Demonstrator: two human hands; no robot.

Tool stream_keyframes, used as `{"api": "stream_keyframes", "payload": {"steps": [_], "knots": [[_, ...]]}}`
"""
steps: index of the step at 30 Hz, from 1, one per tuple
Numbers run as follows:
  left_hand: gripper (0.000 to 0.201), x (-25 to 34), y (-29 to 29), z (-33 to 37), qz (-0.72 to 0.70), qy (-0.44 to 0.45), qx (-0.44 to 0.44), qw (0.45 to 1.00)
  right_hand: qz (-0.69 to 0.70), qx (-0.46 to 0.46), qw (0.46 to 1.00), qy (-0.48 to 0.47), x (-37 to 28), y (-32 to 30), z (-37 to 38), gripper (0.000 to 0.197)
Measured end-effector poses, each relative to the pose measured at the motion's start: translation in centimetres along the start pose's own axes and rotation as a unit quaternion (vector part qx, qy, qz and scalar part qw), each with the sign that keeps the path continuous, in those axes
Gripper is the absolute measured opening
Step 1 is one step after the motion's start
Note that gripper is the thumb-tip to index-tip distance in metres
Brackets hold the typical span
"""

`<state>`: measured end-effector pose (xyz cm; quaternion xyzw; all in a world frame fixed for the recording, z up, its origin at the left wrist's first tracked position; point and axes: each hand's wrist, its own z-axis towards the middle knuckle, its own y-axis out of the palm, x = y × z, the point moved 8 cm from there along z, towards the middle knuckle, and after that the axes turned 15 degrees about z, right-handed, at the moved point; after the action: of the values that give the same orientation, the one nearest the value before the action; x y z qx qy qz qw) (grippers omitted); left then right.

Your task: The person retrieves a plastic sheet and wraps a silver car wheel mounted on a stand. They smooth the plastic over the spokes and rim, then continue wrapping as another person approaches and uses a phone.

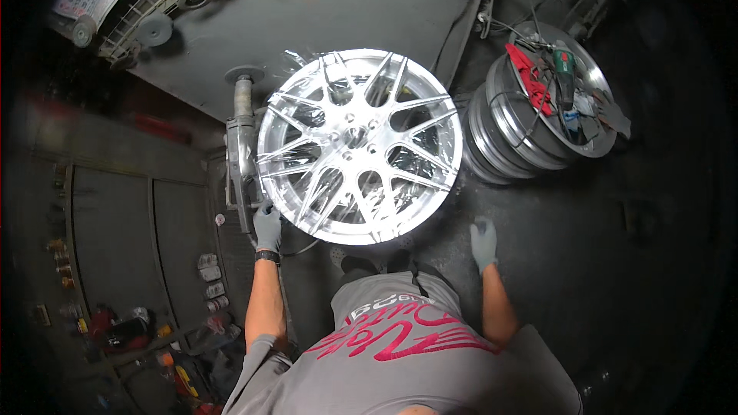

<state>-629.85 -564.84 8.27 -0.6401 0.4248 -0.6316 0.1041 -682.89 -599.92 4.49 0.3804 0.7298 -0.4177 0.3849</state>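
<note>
A bright silver multi-spoke alloy wheel (355,137) lies before me, face up in the view. Clear, shiny film seems to cover it, with loose wrinkled ends at the upper left rim. My left hand (267,229), in a grey glove, is at the wheel's lower left edge, next to a metal machine arm (243,155). Its fingers look curled; what they close on is hidden. My right hand (483,243), also gloved, hangs apart from the wheel on the right, fingers loosely extended and holding nothing. What supports the wheel is hidden.
At the right, stacked wheel rims (500,134) carry a green power tool (565,77), a red cloth (529,77) and other clutter. A wire rack (165,1) with round discs hangs at the upper left. Cans (214,290) and tools stand at the lower left.
</note>
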Motion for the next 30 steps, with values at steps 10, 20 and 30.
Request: {"api": "stream_keyframes", "payload": {"steps": [10, 20, 30], "knots": [[0.040, 2.2, 2.0, -4.3, -0.478, -0.137, -0.077, 0.864, 0.057, -0.172, 0.979, -0.092, -12.5, 5.2, 9.6, 0.054], [0.030, 1.0, 1.4, -3.5, -0.403, -0.108, -0.072, 0.906, 0.043, -0.058, 0.991, -0.115, -7.6, 4.8, 2.2, 0.015], [0.029, -1.5, 2.5, 3.4, -0.386, -0.091, -0.076, 0.915, -0.082, -0.111, 0.989, -0.055, -4.2, 6.5, 0.8, 0.017]]}}
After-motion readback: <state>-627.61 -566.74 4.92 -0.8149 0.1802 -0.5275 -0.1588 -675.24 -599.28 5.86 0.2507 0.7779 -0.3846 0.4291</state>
